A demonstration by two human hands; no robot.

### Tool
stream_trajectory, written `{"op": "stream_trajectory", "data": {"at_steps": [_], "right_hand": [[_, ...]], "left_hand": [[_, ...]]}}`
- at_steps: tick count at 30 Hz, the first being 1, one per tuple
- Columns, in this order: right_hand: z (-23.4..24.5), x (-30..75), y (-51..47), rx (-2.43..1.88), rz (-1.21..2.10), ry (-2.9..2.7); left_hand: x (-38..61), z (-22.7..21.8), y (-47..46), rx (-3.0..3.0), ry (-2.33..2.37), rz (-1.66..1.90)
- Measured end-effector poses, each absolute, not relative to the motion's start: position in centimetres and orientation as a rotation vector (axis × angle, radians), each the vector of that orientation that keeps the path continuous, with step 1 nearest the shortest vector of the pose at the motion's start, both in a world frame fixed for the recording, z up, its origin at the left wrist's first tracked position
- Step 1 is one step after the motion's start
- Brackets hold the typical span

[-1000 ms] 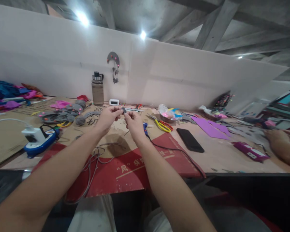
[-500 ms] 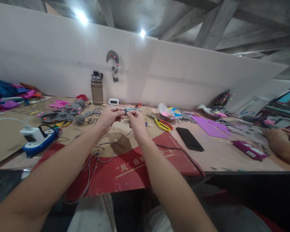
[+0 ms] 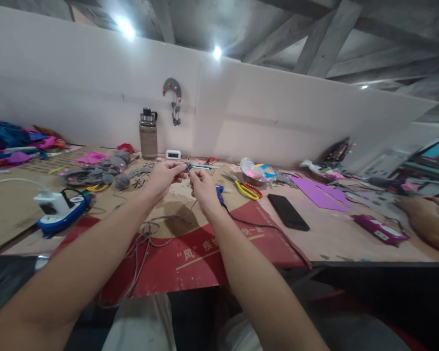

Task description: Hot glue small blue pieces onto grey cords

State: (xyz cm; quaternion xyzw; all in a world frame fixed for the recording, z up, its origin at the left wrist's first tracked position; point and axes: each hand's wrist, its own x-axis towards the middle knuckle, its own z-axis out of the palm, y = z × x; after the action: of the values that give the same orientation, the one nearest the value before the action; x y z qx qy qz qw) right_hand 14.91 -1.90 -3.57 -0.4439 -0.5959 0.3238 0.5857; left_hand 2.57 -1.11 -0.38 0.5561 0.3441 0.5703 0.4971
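Observation:
Above the cardboard, my left hand (image 3: 163, 181) is closed, pinching a small dark grey piece (image 3: 189, 167) between thumb and fingertips. My right hand (image 3: 204, 189) is closed too, its fingertips pinched just right of that piece. A thin grey yarn (image 3: 194, 203) trails down from below the right hand; its grip on the strand is too small to make out clearly. Loose loops of the grey cord (image 3: 146, 239) lie on the red part of the cardboard (image 3: 201, 270). Beside my right wrist is a blue glue gun (image 3: 220, 194), partly hidden, with a black cable.
Yellow-handled scissors (image 3: 247, 190) and a black phone (image 3: 287, 211) lie to the right. A power strip (image 3: 64, 214), grey felt pieces (image 3: 91, 173) and a bottle (image 3: 148, 134) stand left. A grey moon ornament (image 3: 172, 87) hangs on the wall. Another person's hand (image 3: 420, 214) is far right.
My right hand has shifted slightly down and left, showing more of the glue gun. Both hands stay pinched around the small grey piece. The view has moved slightly.

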Motion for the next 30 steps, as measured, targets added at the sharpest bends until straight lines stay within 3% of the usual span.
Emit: {"op": "stream_trajectory", "data": {"at_steps": [7, 15, 21, 30], "right_hand": [[-3.1, 15.4, -2.6, -1.235, 0.639, -1.698], [-2.8, 20.7, -3.0, -1.888, 0.057, -1.642], [-5.2, 21.9, -2.0, -2.024, 0.286, -1.765], [-4.2, 21.2, -1.9, -1.716, 0.439, -1.580]], "left_hand": [[2.4, 0.1, -1.4, 1.285, 0.756, 1.387], [1.8, 0.6, -1.2, 1.158, 0.808, 1.453], [1.3, 0.3, -0.6, 1.147, 0.820, 1.508], [1.0, 0.4, -0.4, 1.040, 0.776, 1.489]]}}
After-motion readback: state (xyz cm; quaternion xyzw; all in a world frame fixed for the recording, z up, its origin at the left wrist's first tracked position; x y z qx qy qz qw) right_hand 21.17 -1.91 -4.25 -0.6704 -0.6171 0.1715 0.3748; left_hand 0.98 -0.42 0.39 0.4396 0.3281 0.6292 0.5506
